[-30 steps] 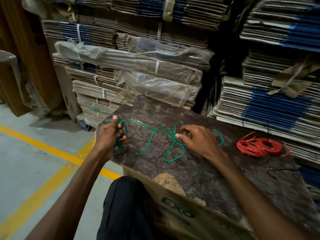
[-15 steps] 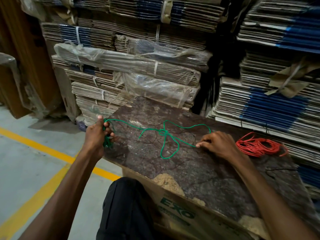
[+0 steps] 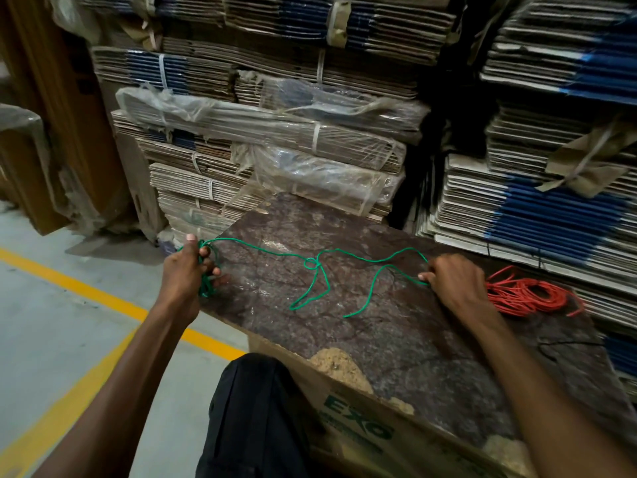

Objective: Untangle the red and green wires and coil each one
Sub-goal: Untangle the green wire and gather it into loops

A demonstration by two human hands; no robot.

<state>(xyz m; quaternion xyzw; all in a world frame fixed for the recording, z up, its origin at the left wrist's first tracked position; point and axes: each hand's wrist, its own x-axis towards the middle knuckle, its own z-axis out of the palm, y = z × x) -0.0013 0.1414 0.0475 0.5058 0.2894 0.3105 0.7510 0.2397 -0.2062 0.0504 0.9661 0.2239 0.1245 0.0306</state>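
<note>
Mottled board (image 3: 396,326), cardboard stacks (image 3: 275,139), yellow-lined floor (image 3: 69,339)

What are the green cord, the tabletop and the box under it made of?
Green wire: looks plastic-coated, smooth with a slight sheen, bending into soft loops. Tabletop: a thin, mottled brown laminated board, I think; its surface has worn off to pale fibre at the near edge. Box: brown cardboard with green print.

one green wire (image 3: 348,258), one red wire (image 3: 527,293), two hands
</note>
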